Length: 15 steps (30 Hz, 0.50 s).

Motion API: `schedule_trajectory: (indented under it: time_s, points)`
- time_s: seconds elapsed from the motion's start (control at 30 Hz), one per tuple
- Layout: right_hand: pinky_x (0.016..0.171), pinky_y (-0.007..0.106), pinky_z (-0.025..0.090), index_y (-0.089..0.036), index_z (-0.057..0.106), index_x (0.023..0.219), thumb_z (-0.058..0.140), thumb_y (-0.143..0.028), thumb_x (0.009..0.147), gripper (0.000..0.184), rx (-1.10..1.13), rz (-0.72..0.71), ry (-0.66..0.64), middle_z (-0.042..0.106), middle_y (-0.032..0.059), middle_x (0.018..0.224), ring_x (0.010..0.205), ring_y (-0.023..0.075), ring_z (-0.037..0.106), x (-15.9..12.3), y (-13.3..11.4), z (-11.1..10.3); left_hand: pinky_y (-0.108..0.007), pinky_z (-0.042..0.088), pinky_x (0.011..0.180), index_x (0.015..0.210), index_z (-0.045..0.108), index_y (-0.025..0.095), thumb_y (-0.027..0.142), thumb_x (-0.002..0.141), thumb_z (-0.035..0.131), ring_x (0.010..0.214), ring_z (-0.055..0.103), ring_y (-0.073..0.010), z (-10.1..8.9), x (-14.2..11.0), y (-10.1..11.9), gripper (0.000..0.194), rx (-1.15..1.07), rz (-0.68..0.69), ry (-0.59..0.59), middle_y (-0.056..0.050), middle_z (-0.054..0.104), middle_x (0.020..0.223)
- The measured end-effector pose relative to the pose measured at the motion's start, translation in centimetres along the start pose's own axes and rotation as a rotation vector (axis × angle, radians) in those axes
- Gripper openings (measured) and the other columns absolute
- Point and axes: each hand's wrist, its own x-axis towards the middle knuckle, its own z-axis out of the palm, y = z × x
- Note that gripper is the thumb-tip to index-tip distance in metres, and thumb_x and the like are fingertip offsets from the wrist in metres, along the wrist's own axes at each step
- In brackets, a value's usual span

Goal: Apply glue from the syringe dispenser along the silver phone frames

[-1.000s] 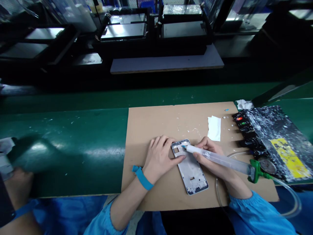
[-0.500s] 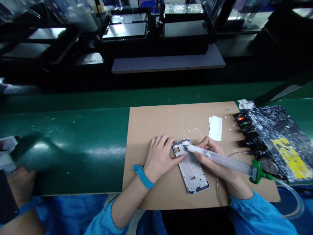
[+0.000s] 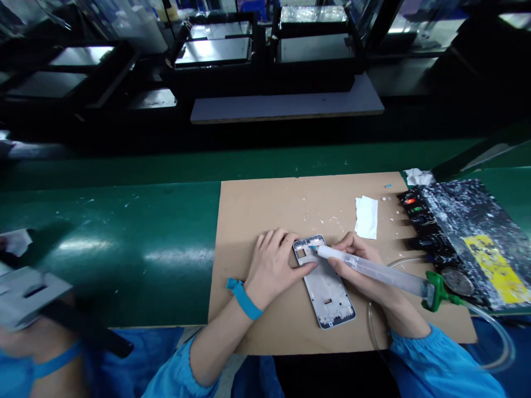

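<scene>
A silver phone frame [image 3: 329, 293] lies tilted on a brown cardboard sheet [image 3: 257, 207]. My left hand [image 3: 274, 265] steadies its upper left edge, thumb across the frame and fingers outstretched on the cardboard. In my right hand [image 3: 357, 257] is a clear dispensing syringe [image 3: 381, 273], gripped near its front. Its blue tip touches or hovers just over the upper part of the frame; I cannot tell which. At the syringe's rear sits a green cap [image 3: 435, 291] joined to a clear air hose [image 3: 501, 331].
A black, paint-flecked dispenser box [image 3: 477, 237] with knobs and a gauge stands right. White paper [image 3: 366, 217] lies behind my right hand. At far left a co-worker's hand [image 3: 41, 337] holds a grey part [image 3: 33, 293]. Black trays [image 3: 215, 50] line the back shelf.
My hands, the syringe and the phone frame stay almost in place. At far left, the co-worker's hand has shifted, and a grey part with a dark strip now shows there.
</scene>
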Motion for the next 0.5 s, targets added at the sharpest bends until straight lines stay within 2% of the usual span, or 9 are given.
schedule_trajectory:
  time_s: [0.23,0.5]
  points:
    - [0.051,0.025,0.044,-0.024,0.065,0.090,0.089,-0.055,0.092,0.039,0.014,0.008,-0.012,0.072,0.0021,0.074,0.060,0.0158,0.063,-0.04,0.01,-0.03,-0.045,0.052,0.093,0.123,0.067,0.026,0.053,0.090,0.097,0.109,0.069,-0.0280,0.04,0.00,0.03,0.052,0.005,-0.002,-0.014,-0.002,0.073,0.116]
    - [0.051,0.026,0.044,-0.024,0.065,0.090,0.089,-0.058,0.092,0.041,0.023,0.003,-0.016,0.072,0.0026,0.073,0.060,0.0160,0.062,-0.01,0.20,0.02,-0.045,0.053,0.093,0.122,0.067,0.026,0.052,0.089,0.098,0.109,0.069,-0.0283,0.11,-0.03,-0.05,0.052,0.004,-0.003,-0.008,-0.002,0.073,0.115]
